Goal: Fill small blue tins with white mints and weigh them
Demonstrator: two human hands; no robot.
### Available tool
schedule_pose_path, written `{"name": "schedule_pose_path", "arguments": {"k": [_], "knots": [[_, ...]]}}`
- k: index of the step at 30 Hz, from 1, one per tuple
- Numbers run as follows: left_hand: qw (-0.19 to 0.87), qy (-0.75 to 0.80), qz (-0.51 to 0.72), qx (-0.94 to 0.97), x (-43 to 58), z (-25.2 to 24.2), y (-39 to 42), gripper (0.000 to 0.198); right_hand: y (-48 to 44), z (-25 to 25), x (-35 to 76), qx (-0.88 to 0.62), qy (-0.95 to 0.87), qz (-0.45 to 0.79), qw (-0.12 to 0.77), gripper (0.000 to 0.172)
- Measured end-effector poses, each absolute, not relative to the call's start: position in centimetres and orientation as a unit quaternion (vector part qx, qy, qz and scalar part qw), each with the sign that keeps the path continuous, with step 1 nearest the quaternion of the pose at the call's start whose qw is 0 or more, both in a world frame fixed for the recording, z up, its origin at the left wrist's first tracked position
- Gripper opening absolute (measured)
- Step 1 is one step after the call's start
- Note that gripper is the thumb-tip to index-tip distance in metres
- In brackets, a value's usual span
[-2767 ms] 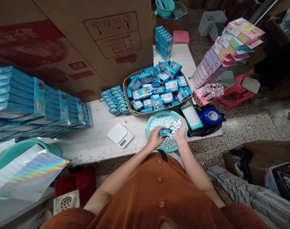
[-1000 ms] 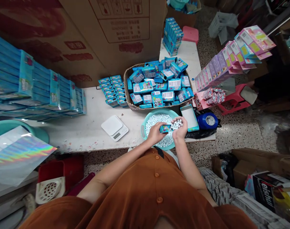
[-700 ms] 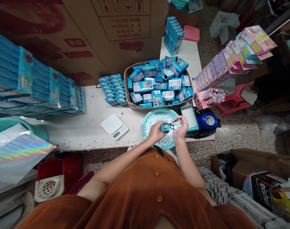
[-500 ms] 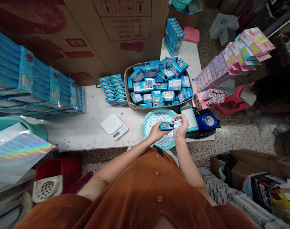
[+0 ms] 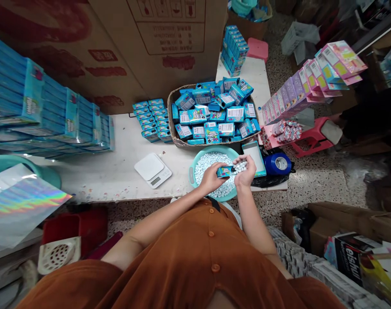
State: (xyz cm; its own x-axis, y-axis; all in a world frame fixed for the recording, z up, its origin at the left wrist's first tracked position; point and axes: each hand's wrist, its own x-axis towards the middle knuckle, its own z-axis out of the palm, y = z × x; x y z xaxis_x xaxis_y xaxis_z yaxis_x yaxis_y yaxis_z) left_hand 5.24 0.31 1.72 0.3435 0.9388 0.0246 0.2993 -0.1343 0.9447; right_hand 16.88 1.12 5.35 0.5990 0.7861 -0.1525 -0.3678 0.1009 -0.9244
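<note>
1. Evidently, our left hand [image 5: 211, 178] grips a small blue box [image 5: 224, 172] by its left end, leaving the dark other end facing our right hand [image 5: 247, 176].
2. Our right hand is cupped around some white pellets [image 5: 239, 167], its fingers curled, likely so none roll off.
3. Both hands are above the turquoise basin [image 5: 192, 176], probably so spilled pellets drop among those inside; it sits at the counter's [image 5: 118, 180] near edge, toward the right corner.
4. Behind it stands a carton [image 5: 171, 131] of similar boxes [image 5: 212, 136], within easy reach, we judge.
5. Leftward, a white scale [image 5: 153, 170] lies near that edge; by the near right corner, a blue tape roll [image 5: 275, 164] rests on a black bag [image 5: 269, 182], perhaps leaving our hands room.
</note>
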Motion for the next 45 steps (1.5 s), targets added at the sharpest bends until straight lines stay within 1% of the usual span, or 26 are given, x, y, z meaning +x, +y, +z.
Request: {"name": "schedule_pose_path", "arguments": {"k": [3,6,10,13,17,20,31,39,45], "knots": [[0.482,0.457,0.346,0.662,5.3,1.4,0.2,0.039,0.9,5.3,16.7,-0.543,-0.214,0.385,0.715,0.026],[0.498,0.481,0.352,0.63,5.4,1.1,0.2,0.042,0.9,5.3,16.6,-0.547,-0.191,0.405,0.707,0.028],[0.483,0.47,0.352,0.65,5.3,1.1,0.1,0.04,1.1,5.4,16.3,-0.562,-0.199,0.394,0.7,0.03],[0.492,0.485,0.348,0.634,5.1,1.4,0.0,0.041,1.0,5.6,16.2,-0.568,-0.204,0.394,0.693,0.034],[0.477,0.465,0.359,0.653,4.9,1.8,-0.1,0.039,0.9,6.0,15.9,-0.566,-0.199,0.383,0.703,0.04],[0.491,0.47,0.372,0.632,5.0,1.8,-0.1,0.041,0.8,6.4,15.7,-0.571,-0.198,0.374,0.703,0.043],[0.481,0.431,0.392,0.655,4.8,3.5,-0.3,0.033,0.6,7.6,15.8,-0.585,-0.195,0.36,0.7,0.044],[0.497,0.442,0.388,0.639,5.2,2.0,-0.6,0.035,0.4,6.1,15.5,-0.581,-0.215,0.364,0.695,0.044],[0.517,0.424,0.405,0.624,5.3,2.3,-0.9,0.034,-0.2,6.9,15.6,-0.583,-0.238,0.366,0.685,0.045]]}}
